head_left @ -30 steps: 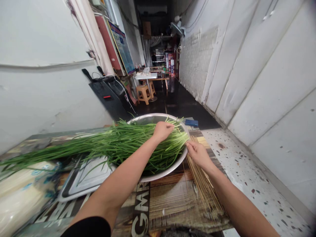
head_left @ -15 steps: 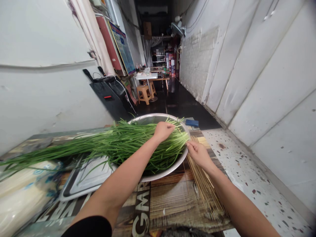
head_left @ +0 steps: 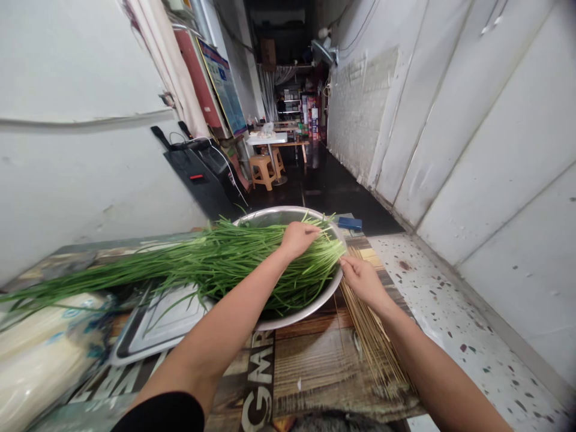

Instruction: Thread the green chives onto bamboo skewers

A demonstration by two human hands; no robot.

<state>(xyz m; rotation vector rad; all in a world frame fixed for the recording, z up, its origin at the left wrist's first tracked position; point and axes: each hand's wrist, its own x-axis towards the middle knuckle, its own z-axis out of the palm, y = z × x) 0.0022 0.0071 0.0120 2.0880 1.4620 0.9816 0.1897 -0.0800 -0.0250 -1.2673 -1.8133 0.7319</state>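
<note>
A large heap of long green chives [head_left: 234, 258] fills a round metal basin [head_left: 310, 313], its leaves trailing left past the rim and its pale stem ends to the right. My left hand [head_left: 299, 239] is closed over the chives, thumb and fingers pinched on stems near the pale ends. At the basin's right rim, my right hand [head_left: 360, 277] is closed in a pinch against the pale tips. What sits between its fingertips is too small to make out. Thin bamboo skewers [head_left: 373, 342] lie in a loose bundle under my right wrist.
A white tray [head_left: 171, 312] sits left of the basin, beside a plastic-wrapped pale package [head_left: 54, 354]. A blue object [head_left: 350, 224] lies at the table's far edge. Beyond stand a black machine [head_left: 202, 174], brown stools [head_left: 263, 171] and a white table [head_left: 267, 139].
Both hands keep almost the same places and grips. The right fingertips have shifted only very slightly at the pale stem ends.
</note>
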